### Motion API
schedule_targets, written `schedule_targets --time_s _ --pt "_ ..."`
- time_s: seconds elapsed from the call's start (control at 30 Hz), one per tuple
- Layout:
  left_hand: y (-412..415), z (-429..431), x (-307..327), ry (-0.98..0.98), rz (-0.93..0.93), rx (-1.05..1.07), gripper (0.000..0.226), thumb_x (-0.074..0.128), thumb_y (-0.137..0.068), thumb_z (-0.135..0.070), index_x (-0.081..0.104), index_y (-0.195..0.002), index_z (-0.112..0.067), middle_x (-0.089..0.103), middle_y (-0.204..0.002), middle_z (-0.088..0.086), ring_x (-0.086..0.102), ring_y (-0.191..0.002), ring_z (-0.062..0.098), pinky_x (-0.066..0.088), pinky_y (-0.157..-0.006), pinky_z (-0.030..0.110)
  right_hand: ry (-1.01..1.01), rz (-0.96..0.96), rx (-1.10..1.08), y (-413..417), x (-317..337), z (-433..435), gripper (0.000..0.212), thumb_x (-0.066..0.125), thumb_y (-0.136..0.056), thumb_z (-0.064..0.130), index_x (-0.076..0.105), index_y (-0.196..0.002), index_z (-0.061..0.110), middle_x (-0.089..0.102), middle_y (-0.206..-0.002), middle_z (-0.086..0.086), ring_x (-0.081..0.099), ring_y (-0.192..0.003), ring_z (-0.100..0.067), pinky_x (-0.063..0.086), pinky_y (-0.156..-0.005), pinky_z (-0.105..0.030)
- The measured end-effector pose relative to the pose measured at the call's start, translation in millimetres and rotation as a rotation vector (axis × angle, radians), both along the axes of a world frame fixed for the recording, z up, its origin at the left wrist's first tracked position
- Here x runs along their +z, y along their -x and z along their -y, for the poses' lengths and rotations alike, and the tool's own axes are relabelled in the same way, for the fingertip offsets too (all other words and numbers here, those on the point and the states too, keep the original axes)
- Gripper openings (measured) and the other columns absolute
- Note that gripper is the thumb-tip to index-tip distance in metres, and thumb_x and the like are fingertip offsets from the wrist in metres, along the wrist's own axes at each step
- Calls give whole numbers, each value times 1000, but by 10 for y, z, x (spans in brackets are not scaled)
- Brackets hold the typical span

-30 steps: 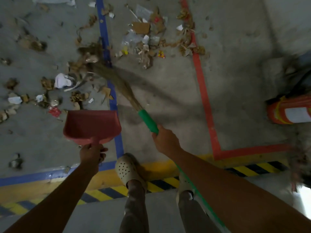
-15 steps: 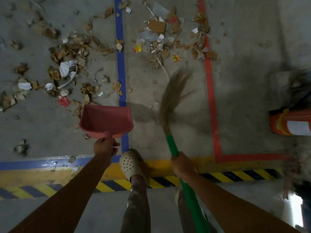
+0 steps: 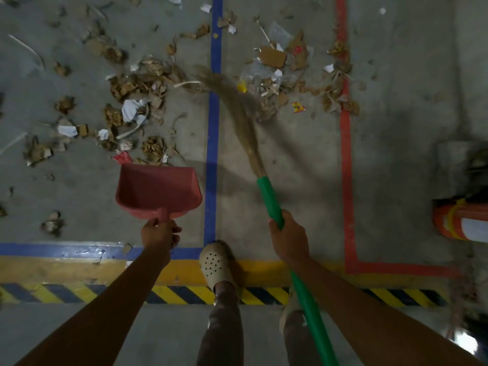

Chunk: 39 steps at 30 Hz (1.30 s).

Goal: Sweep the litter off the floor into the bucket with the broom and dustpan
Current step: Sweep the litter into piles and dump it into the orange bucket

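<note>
My left hand [image 3: 159,235] grips the handle of a red dustpan [image 3: 157,191], whose mouth faces the litter on the left. My right hand [image 3: 287,239] grips the green handle of a grass broom [image 3: 269,196]. The blurred bristles [image 3: 232,93] reach up and left across the blue floor line. Torn cardboard and paper litter [image 3: 132,101] lies left of that line. A second litter patch [image 3: 285,75] lies between the blue and red lines. No bucket is in view.
An orange and white cylinder [image 3: 462,223] lies at the right edge. A blue line [image 3: 215,128] and a red line [image 3: 346,154] run up the grey floor. Yellow-black hazard tape [image 3: 184,294] crosses under my feet, one in a beige clog [image 3: 215,262].
The broom bristles swung from the left out to the right and back toward the upper left, now over the blue line. The dustpan stayed in front of my left hand.
</note>
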<state>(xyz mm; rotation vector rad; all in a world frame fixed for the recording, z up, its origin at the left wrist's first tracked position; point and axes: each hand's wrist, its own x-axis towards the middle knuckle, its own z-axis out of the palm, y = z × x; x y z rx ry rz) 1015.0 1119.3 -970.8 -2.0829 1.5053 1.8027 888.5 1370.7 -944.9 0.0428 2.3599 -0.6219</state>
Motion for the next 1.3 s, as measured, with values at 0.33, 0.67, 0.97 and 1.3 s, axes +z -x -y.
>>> schedule_targets --time_s 0.33,0.67,0.97,1.3 --pt "745 199 298 -51 -50 -169 21 54 -97 -1 58 -112 12 60 -73 18 44 -32 11 30 -33 16 -26 -46 -277 686 161 -165 37 54 -102 32 58 -133 11 64 -97 -8 61 -86 -27 48 -70 -33" --pt "1587 -47 -16 -42 -84 -149 28 55 -103 -22 60 -106 6 60 -75 17 45 -34 10 30 -33 15 -58 104 -631 1616 -357 -618 41 52 -102 40 59 -121 4 61 -88 -8 61 -75 -26 48 -62 -32" --pt "1950 -286 -245 -45 -28 -47 23 55 -101 -18 57 -85 -1 60 -76 18 43 -35 13 29 -33 14 -99 254 50 2039 -673 -5 36 53 -100 40 64 -116 10 71 -105 -13 71 -88 -31 53 -68 -34" --pt "1795 -246 -109 12 21 6 36 58 -101 -36 58 -87 -3 64 -77 18 47 -44 17 33 -33 18 -3 -58 202 2053 -358 -98 37 52 -100 43 58 -127 18 69 -97 -13 66 -87 -32 55 -72 -40"
